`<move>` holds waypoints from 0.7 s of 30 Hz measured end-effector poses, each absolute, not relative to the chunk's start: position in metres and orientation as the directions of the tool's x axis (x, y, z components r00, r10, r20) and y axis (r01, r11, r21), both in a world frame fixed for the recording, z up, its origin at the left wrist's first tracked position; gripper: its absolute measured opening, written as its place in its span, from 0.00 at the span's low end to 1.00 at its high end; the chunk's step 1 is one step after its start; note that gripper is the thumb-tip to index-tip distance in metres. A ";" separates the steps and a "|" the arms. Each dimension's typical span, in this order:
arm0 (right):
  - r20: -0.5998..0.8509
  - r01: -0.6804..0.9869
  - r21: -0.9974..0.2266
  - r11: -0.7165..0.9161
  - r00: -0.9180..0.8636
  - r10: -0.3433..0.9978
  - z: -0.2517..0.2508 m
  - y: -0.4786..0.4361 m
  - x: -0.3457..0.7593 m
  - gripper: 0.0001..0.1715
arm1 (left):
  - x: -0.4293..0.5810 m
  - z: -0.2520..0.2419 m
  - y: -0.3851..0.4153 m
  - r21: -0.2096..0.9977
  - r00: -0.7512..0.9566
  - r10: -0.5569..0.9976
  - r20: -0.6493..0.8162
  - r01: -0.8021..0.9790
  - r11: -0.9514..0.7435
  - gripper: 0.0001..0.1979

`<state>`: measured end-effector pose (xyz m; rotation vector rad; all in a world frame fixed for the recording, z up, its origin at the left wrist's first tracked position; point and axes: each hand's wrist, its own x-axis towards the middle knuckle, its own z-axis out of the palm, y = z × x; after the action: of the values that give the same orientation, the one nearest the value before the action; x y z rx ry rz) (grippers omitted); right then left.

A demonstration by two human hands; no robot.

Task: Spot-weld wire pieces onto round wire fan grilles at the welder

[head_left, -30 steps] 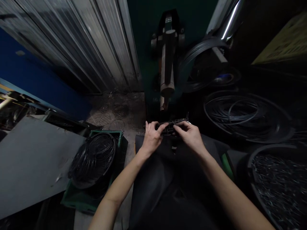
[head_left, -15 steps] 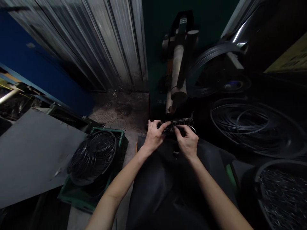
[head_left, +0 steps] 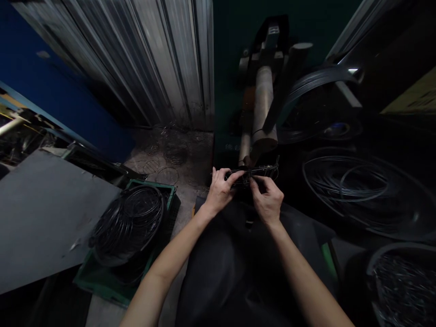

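Now held: wire frame (head_left: 264, 170), level, spanning both hands, just below the machine's roller (head_left: 264, 106).
Left hand (head_left: 220, 193): fingers curled around the frame's left end, gripping it.
Right hand (head_left: 269, 202): thumb and forefinger pinch its middle; the right end juts free.
Leftward: wire coil (head_left: 127, 222) in a green crate (head_left: 155, 186).

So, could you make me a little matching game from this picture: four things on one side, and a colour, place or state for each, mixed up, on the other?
Things:
1. wire piece
2. crate
3. board
4. wall

Descriptions:
A. green, holds a black coil
B. ribbed metal, upright
C. pinched between left hand and right hand
D. grey, flat, far left

Pairs: 1-C; 2-A; 3-D; 4-B.
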<state>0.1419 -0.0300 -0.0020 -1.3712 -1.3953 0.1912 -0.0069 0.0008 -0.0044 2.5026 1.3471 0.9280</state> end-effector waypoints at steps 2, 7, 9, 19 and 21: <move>0.560 0.597 -0.740 0.312 0.289 0.777 -0.002 -0.028 0.142 0.11 | -0.007 -0.005 0.003 0.405 0.406 0.795 0.451 0.700 -0.588 0.30; 0.527 0.613 -0.744 0.266 0.294 0.798 0.000 -0.024 0.143 0.13 | -0.007 -0.003 0.009 0.401 0.413 0.796 0.443 0.703 -0.588 0.30; 0.507 0.622 -0.747 0.236 0.302 0.807 0.001 -0.024 0.143 0.14 | -0.007 -0.002 0.011 0.406 0.418 0.798 0.435 0.699 -0.588 0.29; 0.522 0.623 -0.741 0.249 0.302 0.798 0.004 -0.028 0.141 0.15 | -0.007 0.004 0.010 0.397 0.427 0.801 0.419 0.708 -0.584 0.28; 0.524 0.622 -0.742 0.251 0.304 0.796 0.003 -0.030 0.142 0.15 | -0.007 0.004 0.010 0.406 0.426 0.802 0.419 0.702 -0.585 0.28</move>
<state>0.1420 -0.0303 0.0031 -1.4461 -1.3927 0.1944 -0.0067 0.0103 0.0045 2.5057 1.3356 0.8785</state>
